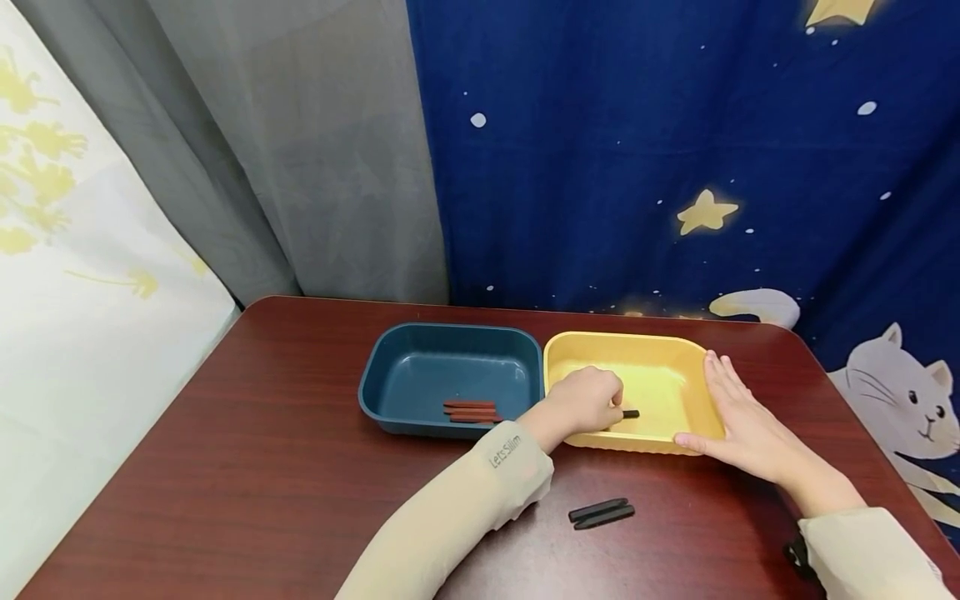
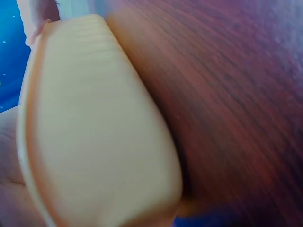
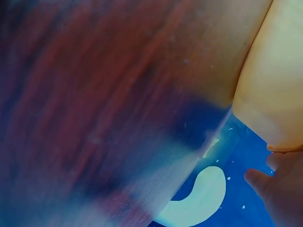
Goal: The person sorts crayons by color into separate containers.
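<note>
Black crayon (image 1: pixel 632 414) pokes from the pinching, curled fingers of the left hand (image 1: pixel 579 402), inside the yellow bin (image 1: pixel 626 442); the right hand (image 1: pixel 750 429), thumb spread from straight fingers, rests against its right end.

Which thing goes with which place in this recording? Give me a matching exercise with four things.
1. Reddish-brown sticks
2. Pair of black sticks
3. Right hand
4. Left hand

A. Against the right end of the yellow bin
B. Inside the blue bin
C. Fingers inside the yellow bin
D. Directly on the table

Pairs: 1-B, 2-D, 3-A, 4-C
</note>
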Tool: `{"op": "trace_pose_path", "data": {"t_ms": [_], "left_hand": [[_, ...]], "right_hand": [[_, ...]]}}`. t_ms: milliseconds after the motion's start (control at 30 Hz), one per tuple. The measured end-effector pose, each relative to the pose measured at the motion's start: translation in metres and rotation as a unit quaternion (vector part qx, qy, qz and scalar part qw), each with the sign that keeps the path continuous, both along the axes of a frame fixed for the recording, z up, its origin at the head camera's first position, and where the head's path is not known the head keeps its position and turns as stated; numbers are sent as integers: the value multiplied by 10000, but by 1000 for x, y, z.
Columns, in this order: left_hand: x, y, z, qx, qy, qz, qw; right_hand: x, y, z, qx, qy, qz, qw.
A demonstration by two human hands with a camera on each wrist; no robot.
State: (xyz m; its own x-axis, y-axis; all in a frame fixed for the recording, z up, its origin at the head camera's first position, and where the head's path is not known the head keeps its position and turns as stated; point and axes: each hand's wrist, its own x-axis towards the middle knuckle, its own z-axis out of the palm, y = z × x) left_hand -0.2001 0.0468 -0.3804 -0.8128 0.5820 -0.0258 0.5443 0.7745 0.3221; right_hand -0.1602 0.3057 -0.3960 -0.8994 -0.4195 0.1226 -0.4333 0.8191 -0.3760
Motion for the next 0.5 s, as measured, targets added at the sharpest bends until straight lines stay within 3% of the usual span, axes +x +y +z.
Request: {"op": "trace_pose_path", "data": {"t_ms": [233,500], "left_hand": [[17,-8,12,58,723,-367,9967],[40,-22,26,298,1605,-632,9846]], "right_hand": [[1,2,1,-14,-65,-59,10000],[0,-1,1,-166,-227,-49,9996]]}}
